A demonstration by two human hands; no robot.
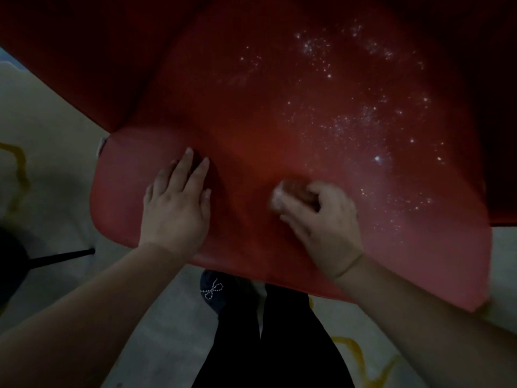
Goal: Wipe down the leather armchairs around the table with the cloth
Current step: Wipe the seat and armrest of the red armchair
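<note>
Cloth (291, 196) looks soft and light to me, bunched in my curled right hand (324, 222), while left hand (176, 203) presses flat on the smooth red seat (251, 130)

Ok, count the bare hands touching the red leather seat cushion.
2. The left hand lies flat near the red leather seat cushion's front left edge; the right hand grips a bunched cloth at its middle.

- Both forearms are bare, no sleeves reaching the left hand (174, 211) or the right hand (326, 228).
- Black trousers (268, 345) show below the hands.
- A dark shoe (216, 289) carries a small beaded bow.
</note>
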